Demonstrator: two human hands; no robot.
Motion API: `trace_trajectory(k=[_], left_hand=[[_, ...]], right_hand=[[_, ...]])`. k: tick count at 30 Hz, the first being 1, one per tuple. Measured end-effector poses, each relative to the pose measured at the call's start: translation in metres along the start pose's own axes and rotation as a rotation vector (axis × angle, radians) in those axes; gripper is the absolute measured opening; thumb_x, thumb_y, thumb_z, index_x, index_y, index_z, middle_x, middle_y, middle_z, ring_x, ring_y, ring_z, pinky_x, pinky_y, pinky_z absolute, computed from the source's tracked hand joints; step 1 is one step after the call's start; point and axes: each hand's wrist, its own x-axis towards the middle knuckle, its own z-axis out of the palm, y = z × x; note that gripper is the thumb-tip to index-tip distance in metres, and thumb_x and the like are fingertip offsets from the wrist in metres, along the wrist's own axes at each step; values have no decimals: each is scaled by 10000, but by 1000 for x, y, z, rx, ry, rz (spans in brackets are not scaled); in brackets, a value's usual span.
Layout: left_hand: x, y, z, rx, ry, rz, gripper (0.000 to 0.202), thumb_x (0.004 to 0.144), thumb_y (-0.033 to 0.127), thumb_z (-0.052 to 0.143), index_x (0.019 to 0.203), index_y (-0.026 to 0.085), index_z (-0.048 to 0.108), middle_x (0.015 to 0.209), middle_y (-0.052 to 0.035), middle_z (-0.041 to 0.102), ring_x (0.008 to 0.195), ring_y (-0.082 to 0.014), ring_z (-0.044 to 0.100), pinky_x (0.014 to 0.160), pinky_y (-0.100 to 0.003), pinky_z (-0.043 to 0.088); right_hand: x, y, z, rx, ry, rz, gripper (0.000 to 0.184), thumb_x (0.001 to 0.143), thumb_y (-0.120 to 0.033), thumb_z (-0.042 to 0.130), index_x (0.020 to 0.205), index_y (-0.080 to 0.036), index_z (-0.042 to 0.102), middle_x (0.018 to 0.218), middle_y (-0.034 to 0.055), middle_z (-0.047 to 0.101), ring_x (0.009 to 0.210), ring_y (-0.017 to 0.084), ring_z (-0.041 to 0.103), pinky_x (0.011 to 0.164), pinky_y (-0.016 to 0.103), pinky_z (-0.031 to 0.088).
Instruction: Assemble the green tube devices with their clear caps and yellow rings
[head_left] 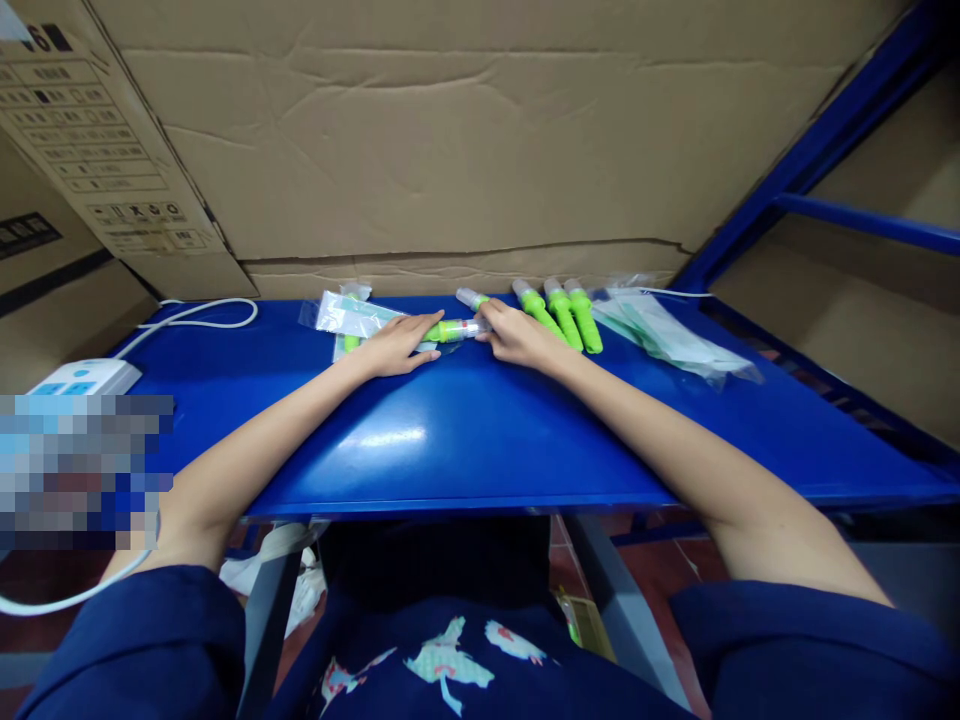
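Observation:
A bright green plastic tube with a clear end lies crosswise between my two hands over the blue table. My right hand is closed, its fingertips pinching the clear end. My left hand rests at the green end with fingers stretched out and thumb apart. Under and beside the left hand is a clear plastic packet, with another green tube partly beneath it. Just behind my right hand, the clear tip of a green tube shows; the hand hides the rest.
Several green tubes with clear tips lie side by side right of my right hand. Flat clear bags sit farther right. Cardboard walls the back of the blue table. A white power strip with a cable stands left.

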Motion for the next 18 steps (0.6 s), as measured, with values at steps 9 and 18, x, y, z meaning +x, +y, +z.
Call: trace_trajectory(k=[9, 18], left_hand=[[1, -15, 4, -7, 6, -95, 792, 998, 510, 445, 1619, 68, 231, 1699, -219, 260, 1581, -330, 292, 1296, -469, 265], [0, 6, 0, 106, -63, -189, 781, 1041, 496, 419, 1620, 11, 222, 1697, -258, 222, 1602, -332, 226, 1309, -439, 215]], right_hand=[[3, 23, 1, -12, 26, 83, 137, 885, -183, 555, 1016, -197, 513, 1082, 172, 654, 936, 340, 667, 814, 481, 550], [-2, -4, -6, -52, -21, 125, 202, 859, -242, 660, 1039, -193, 582, 1048, 133, 723, 853, 288, 697, 712, 371, 525]])
